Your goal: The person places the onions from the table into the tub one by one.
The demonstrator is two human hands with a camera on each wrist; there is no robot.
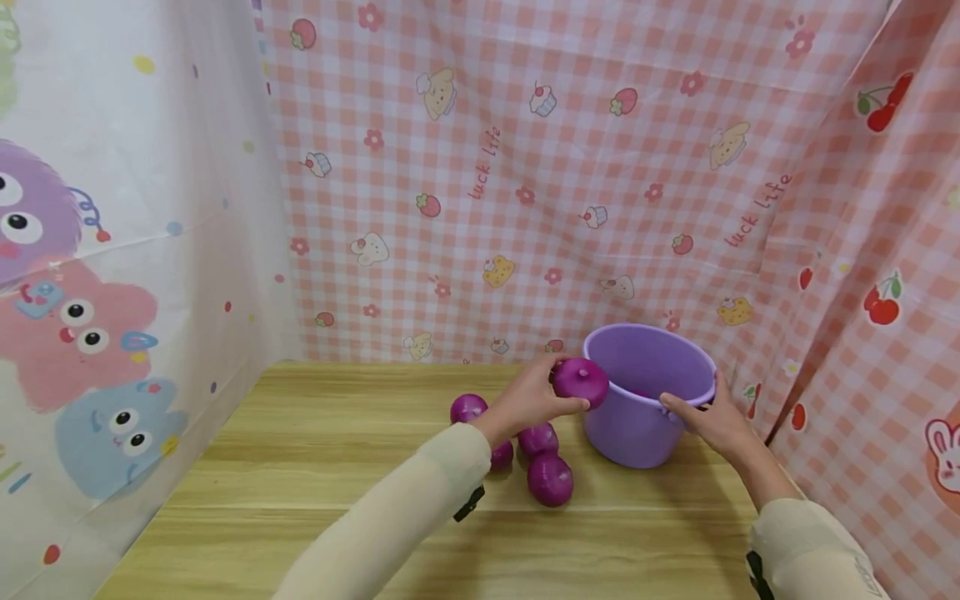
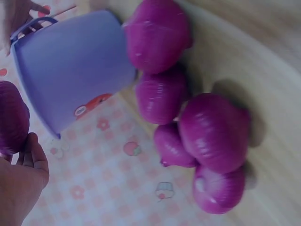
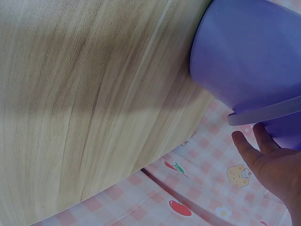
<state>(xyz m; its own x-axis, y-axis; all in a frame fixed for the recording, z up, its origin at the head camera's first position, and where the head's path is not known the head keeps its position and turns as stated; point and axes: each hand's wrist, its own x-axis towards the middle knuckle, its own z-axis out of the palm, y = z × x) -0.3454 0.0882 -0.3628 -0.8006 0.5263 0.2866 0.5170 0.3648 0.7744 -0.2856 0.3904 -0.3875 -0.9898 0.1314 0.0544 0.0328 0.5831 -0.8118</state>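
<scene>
My left hand (image 1: 527,398) holds a glossy purple onion (image 1: 582,384) just left of the rim of a purple plastic bucket (image 1: 632,435). In the left wrist view, the held onion (image 2: 11,117) shows at the left edge, with fingers curled against it. The right hand (image 1: 711,422) grips the bucket's right rim, thumb over the edge. From the right wrist, its fingers (image 3: 247,148) appear on the outside by the bucket's handle (image 3: 268,112). A sliver of magenta (image 1: 640,392) shows inside the bucket; the rest of its contents is hidden by the front wall.
Several more purple onions (image 1: 551,479) lie clustered on the wood-grain table (image 1: 315,500), left of the bucket and partly under the left forearm. A pink checked cloth (image 1: 450,167) hangs behind and at the right; a white printed cloth (image 1: 217,208) hangs at left.
</scene>
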